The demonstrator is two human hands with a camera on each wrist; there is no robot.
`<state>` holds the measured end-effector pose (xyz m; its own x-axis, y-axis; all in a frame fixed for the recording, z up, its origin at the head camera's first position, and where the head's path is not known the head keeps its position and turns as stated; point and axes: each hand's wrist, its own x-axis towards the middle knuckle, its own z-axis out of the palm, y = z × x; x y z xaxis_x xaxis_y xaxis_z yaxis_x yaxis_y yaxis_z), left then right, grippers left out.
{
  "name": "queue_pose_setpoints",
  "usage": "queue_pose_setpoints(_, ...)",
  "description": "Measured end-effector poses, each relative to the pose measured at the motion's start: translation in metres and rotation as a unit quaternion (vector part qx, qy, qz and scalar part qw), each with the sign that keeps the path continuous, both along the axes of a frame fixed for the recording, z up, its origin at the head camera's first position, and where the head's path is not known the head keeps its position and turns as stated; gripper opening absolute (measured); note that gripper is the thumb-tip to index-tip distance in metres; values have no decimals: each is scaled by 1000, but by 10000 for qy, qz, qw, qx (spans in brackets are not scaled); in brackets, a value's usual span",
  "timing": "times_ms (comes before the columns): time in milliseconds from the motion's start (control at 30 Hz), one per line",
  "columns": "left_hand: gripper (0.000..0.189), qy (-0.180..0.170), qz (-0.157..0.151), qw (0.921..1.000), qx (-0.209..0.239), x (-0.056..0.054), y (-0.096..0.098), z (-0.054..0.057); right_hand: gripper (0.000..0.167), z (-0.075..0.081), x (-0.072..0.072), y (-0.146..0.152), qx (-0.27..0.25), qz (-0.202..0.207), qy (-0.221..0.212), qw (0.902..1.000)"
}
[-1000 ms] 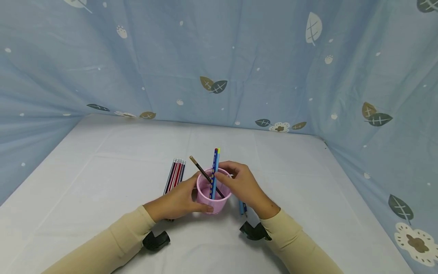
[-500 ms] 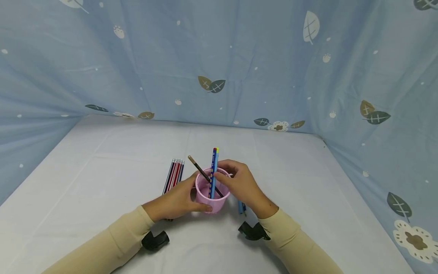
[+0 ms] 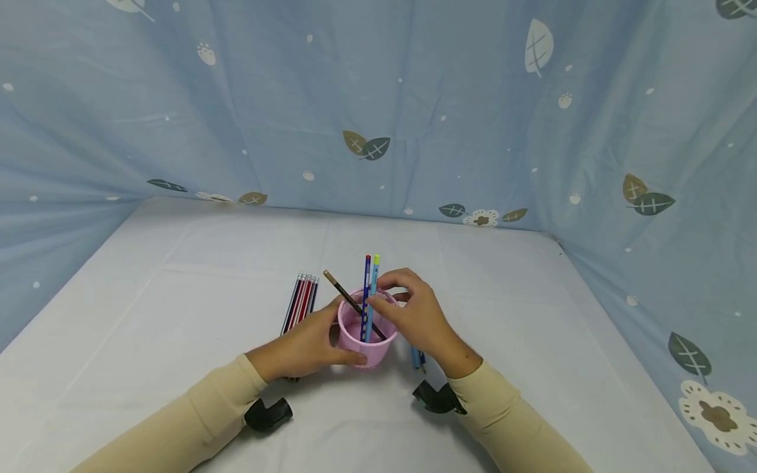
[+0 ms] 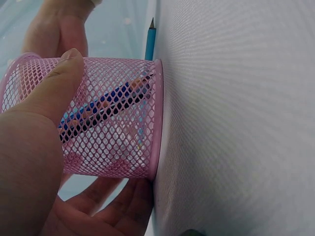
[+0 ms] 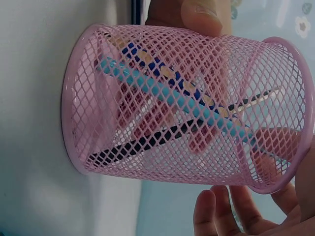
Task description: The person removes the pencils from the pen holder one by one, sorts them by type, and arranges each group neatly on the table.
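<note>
My left hand (image 3: 304, 349) grips a pink mesh pencil cup (image 3: 377, 357) around its side, thumb in front. Inside lean a dark-blue pencil (image 3: 366, 281) with a red end, a light-blue pencil (image 3: 375, 276) with a yellow end, and a black pencil (image 3: 342, 286) with a gold end tilted left. At the rim my right hand (image 3: 422, 322) pinches the light-blue pencil between thumb and index finger. Through the mesh, the right wrist view shows the pencils' lower parts crossing, with the left-hand fingers (image 5: 202, 14) behind. The cup's base stands at the white cloth.
A row of red and dark striped pencils (image 3: 303, 302) lies left of the cup, partly under my left forearm. Blue pencils (image 3: 416, 358) lie right of it, partly hidden by my right hand. White cloth covers the table (image 3: 236, 249); a leaf-patterned blue curtain (image 3: 296, 112) rises behind.
The tops of the dark-blue and light-blue pencils have spread apart, the dark-blue one tipping left. My right fingers have risen slightly; the left hand keeps its hold on the cup.
</note>
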<state>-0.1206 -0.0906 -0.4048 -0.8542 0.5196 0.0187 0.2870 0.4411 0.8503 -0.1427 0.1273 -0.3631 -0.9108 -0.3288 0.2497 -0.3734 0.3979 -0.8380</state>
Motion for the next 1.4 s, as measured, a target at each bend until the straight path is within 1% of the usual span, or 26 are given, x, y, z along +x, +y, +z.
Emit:
queue_pose_setpoints(200,99,151,12,9999,35,0,0,0,12,4,0,1,-1,103,363,9993)
queue_pose_setpoints(267,97,113,21,9999,36,0,0,1,11,6,0,2,18,126,422,9990)
queue_pose_setpoints(433,96,-20,68,10000,-67,0,0,0,10,14,3,5,-42,185,470,9987)
queue_pose_setpoints(733,97,82,61,9999,-108,0,1,1,10,31,10,12,-218,197,461,9985)
queue_pose_setpoints(867,98,88,59,9999,-31,0,1,-1,8,36,11,15,-611,285,476,9966)
queue_pose_setpoints(933,97,96,41,9999,25,-1,1,-1,10,39,11,17,-842,314,558,9944)
queue_pose_setpoints(1033,96,149,2,9999,64,-1,2,-1,12,43,11,21,-1108,254,729,9908)
queue_pose_setpoints(1167,96,194,33,9998,-8,-1,2,-1,18,48,11,26,-1401,183,860,9862)
queue_pose_setpoints(1300,97,95,64,9999,0,0,3,-1,22,51,11,29,-1668,129,824,9825)
queue_pose_setpoints(1400,97,74,69,9999,0,0,2,-2,22,50,9,32,-1852,172,792,9794)
